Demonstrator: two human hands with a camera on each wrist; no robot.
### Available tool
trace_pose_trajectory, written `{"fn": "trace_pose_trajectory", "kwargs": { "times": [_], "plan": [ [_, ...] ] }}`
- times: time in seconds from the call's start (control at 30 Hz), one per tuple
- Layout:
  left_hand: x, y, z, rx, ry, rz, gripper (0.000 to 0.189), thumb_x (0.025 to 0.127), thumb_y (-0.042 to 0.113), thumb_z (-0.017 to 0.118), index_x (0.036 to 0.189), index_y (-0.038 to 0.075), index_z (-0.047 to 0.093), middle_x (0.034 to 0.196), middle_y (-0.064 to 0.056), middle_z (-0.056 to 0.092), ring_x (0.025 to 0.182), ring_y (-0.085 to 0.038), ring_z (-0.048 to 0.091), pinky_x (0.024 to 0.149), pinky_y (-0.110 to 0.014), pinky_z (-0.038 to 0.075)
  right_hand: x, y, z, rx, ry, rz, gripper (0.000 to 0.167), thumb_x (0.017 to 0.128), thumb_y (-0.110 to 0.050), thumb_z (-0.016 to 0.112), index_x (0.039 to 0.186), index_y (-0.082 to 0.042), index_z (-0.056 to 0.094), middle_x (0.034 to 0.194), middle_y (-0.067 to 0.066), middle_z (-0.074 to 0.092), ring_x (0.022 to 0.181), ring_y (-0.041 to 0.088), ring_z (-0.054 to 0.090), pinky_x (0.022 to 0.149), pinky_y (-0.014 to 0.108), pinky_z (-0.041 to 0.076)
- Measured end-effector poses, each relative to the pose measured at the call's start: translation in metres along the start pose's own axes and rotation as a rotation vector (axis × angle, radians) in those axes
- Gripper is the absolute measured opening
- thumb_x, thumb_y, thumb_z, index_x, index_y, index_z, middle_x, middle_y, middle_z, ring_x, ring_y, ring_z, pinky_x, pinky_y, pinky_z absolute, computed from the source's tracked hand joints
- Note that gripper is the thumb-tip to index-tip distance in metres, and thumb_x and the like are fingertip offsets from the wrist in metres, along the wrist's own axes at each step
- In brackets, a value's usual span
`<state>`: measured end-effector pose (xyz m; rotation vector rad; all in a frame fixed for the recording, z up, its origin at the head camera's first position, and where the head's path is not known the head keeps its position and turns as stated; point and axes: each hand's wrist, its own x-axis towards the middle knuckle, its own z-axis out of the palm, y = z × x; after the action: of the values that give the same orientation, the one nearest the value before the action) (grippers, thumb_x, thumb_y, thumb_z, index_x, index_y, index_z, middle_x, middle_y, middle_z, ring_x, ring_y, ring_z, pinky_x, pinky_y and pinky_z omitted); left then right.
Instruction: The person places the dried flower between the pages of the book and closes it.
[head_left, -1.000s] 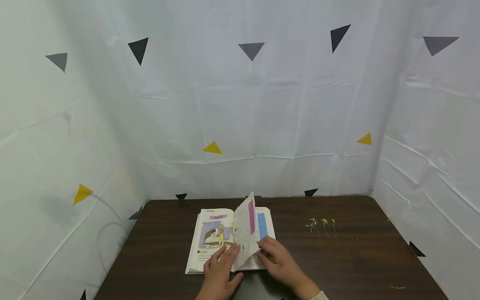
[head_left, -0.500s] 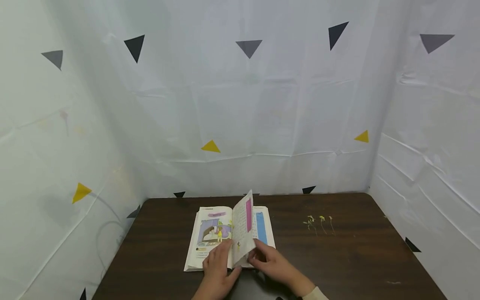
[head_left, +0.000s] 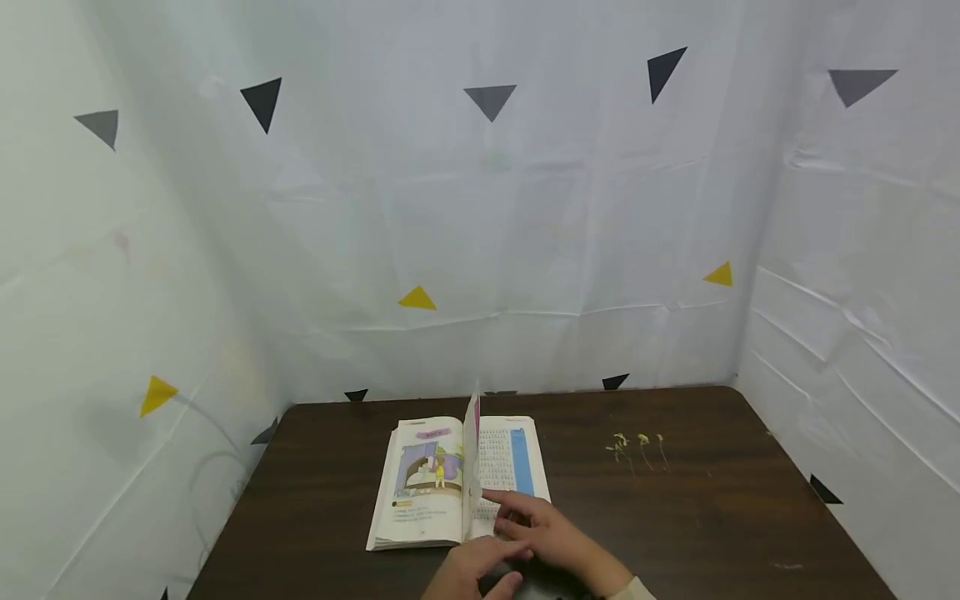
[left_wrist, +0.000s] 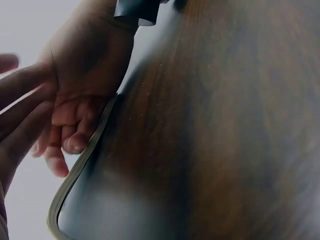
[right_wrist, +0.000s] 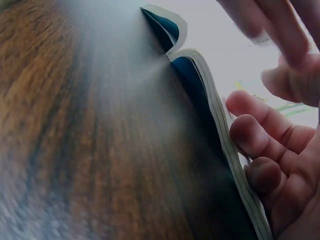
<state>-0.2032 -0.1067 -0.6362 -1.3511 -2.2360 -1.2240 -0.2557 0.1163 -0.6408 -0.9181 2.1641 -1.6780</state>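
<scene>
In the head view, the open book (head_left: 448,504) lies flat at the lower centre of the frame on the dark counter (head_left: 727,483). One page (head_left: 471,462) stands nearly upright at the spine, seen almost edge-on; the index finger of the right hand (head_left: 546,535) reaches to its lower right edge and seems to prop it. That finger is straight, the rest bent. The left hand (head_left: 471,572) is at the bottom edge of the frame, thumb apart from its fingers, pinching nothing that shows; perhaps it sits low to leave the standing page free. Right of centre lie thin sprigs (head_left: 620,439), set well apart from the book, probably to keep them out of the way.

In the left wrist view, at left, the right hand's bent fingers overlap the book's edge, while the left hand's fingers are spread.

In the right wrist view, the bent fingers rest beside the book's edge, apparently steadying it; whether they press, I cannot tell.
</scene>
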Motion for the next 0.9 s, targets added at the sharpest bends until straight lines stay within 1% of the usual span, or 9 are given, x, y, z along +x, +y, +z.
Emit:
{"fn": "trace_pose_trajectory", "kwargs": {
  "times": [0.13,0.23,0.33,0.4,0.5,0.57,0.73,0.83,0.9],
  "plan": [
    [-0.003,0.001,-0.004,0.045,0.025,-0.128,0.064,0.104,0.015,0.072,0.164,0.014,0.049,0.161,-0.002,0.060,0.146,-0.013,0.059,0.118,-0.030,0.050,0.002,0.000,-0.001,0.033,0.003,-0.009,0.049,0.113,-0.015,0.059,0.162,-0.013,0.053,0.139,0.021,0.071,0.115,0.001,0.067,0.100,0.017,0.052],
    [-0.004,0.002,-0.003,0.069,-0.003,-0.202,0.085,0.106,0.024,0.071,0.175,0.013,0.023,0.182,-0.007,0.027,0.167,-0.019,0.031,0.134,-0.023,0.020,0.003,0.001,-0.002,0.014,-0.007,-0.034,0.052,0.113,-0.018,0.060,0.164,-0.015,0.051,0.158,0.016,0.061,0.126,0.003,0.066,0.106,0.019,0.053],
    [-0.004,0.002,0.002,0.073,-0.042,-0.280,0.097,0.107,0.032,0.069,0.177,0.016,0.004,0.186,-0.009,0.003,0.172,-0.031,0.009,0.128,-0.016,-0.016,0.003,0.003,-0.002,0.003,-0.002,-0.043,0.052,0.113,-0.016,0.060,0.164,-0.015,0.051,0.145,0.020,0.069,0.110,0.005,0.069,0.096,0.023,0.058],
    [-0.004,0.000,0.004,0.081,-0.022,-0.316,0.098,0.107,0.032,0.068,0.177,0.015,0.002,0.186,-0.014,0.002,0.169,-0.046,0.009,0.127,-0.024,-0.024,0.004,0.003,-0.003,-0.009,0.006,-0.041,0.051,0.113,-0.014,0.060,0.163,-0.014,0.052,0.138,0.023,0.072,0.106,0.005,0.069,0.094,0.024,0.058],
    [-0.005,-0.003,0.003,0.110,0.037,-0.404,0.093,0.108,0.033,0.067,0.177,0.016,0.008,0.184,-0.017,0.012,0.165,-0.056,0.017,0.128,-0.048,-0.019,0.004,0.002,-0.003,-0.029,0.014,-0.012,0.052,0.113,-0.014,0.060,0.164,-0.020,0.052,0.123,0.020,0.075,0.100,0.006,0.068,0.091,0.023,0.056],
    [-0.005,-0.006,0.000,0.140,0.050,-0.477,0.087,0.109,0.038,0.065,0.177,0.016,0.015,0.182,-0.018,0.021,0.165,-0.055,0.020,0.126,-0.063,-0.010,0.004,0.001,-0.003,-0.027,0.014,0.004,0.052,0.113,-0.014,0.060,0.164,-0.023,0.052,0.129,0.018,0.075,0.099,0.007,0.066,0.090,0.022,0.055],
    [-0.009,-0.016,-0.004,0.266,-0.130,-0.658,0.084,0.107,0.062,0.057,0.173,0.016,0.033,0.181,-0.014,0.027,0.169,-0.047,0.013,0.123,-0.081,-0.003,0.004,-0.002,-0.003,-0.015,0.009,0.027,0.045,0.113,-0.013,0.059,0.159,-0.018,0.059,0.139,0.015,0.073,0.099,0.013,0.070,0.087,0.022,0.057],
    [-0.012,-0.020,-0.003,0.312,-0.212,-0.676,0.080,0.104,0.066,0.060,0.167,0.019,0.046,0.183,-0.012,0.022,0.171,-0.043,0.009,0.124,-0.081,-0.003,0.002,-0.002,-0.003,-0.040,0.014,0.015,0.037,0.114,-0.013,0.058,0.149,-0.014,0.067,0.133,0.014,0.075,0.101,0.021,0.072,0.089,0.023,0.057],
    [-0.013,-0.020,-0.003,0.307,-0.212,-0.669,0.075,0.103,0.065,0.063,0.163,0.021,0.053,0.183,-0.013,0.022,0.171,-0.044,0.009,0.124,-0.081,-0.003,0.002,-0.001,-0.003,-0.058,0.018,0.009,0.033,0.113,-0.013,0.059,0.144,-0.014,0.071,0.132,0.011,0.076,0.104,0.025,0.073,0.092,0.024,0.057]
  ]
}}
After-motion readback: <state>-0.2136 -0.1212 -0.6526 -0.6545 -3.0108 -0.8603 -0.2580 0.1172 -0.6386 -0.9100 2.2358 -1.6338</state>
